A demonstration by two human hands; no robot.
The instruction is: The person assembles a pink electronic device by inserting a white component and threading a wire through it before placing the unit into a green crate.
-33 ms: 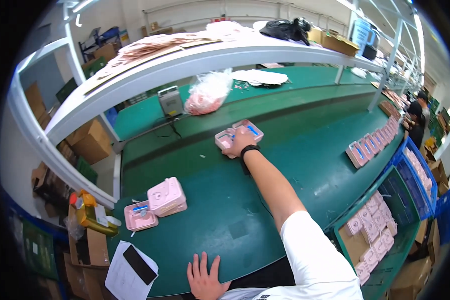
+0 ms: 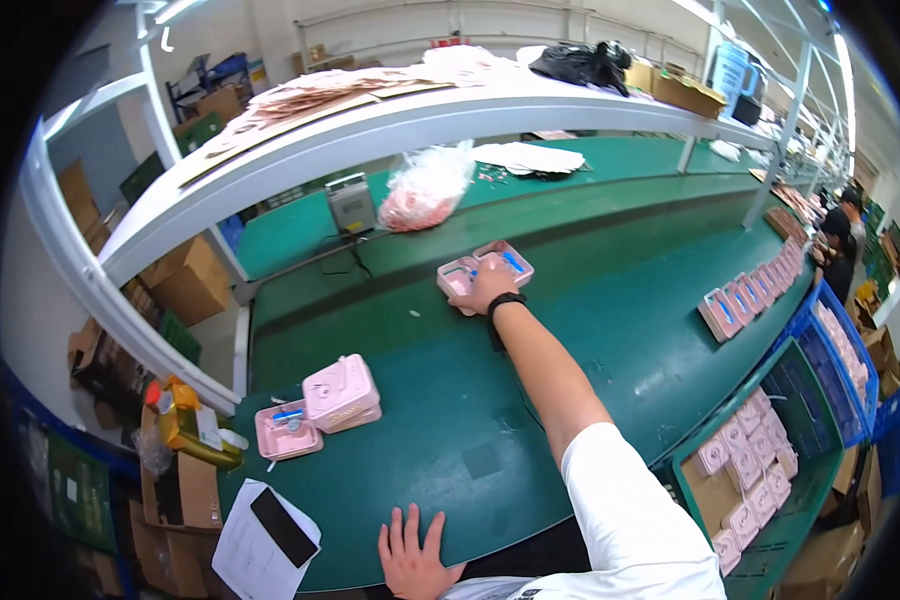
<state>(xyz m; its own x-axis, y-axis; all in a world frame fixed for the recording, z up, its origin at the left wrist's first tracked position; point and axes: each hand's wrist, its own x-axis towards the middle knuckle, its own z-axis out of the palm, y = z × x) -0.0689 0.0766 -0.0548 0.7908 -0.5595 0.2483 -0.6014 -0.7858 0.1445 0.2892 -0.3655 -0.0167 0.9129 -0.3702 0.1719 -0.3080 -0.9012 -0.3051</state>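
Observation:
My right hand (image 2: 489, 284), with a dark band on its wrist, reaches far across the green table. Its fingers bend down over the middle of an opened pink plastic box (image 2: 457, 270), whose two halves lie side by side. Something blue shows in the right half; the fingertips are partly hidden. By the near table edge my left hand (image 2: 412, 560) lies flat, fingers spread, holding nothing. Farther left, pink boxes (image 2: 340, 390) are stacked, next to an open pink tray (image 2: 290, 442) with a blue piece in it.
Pink boxes stand in a row (image 2: 745, 298) at the right. A green crate (image 2: 820, 400) of pink cases is below them. A dark phone (image 2: 282, 527) lies on paper at the near left. Above the far side runs a white shelf (image 2: 530, 100). Two people work far right.
The whole view has shifted slightly, so everything sits a little farther right. Both hands keep their places on the box and table.

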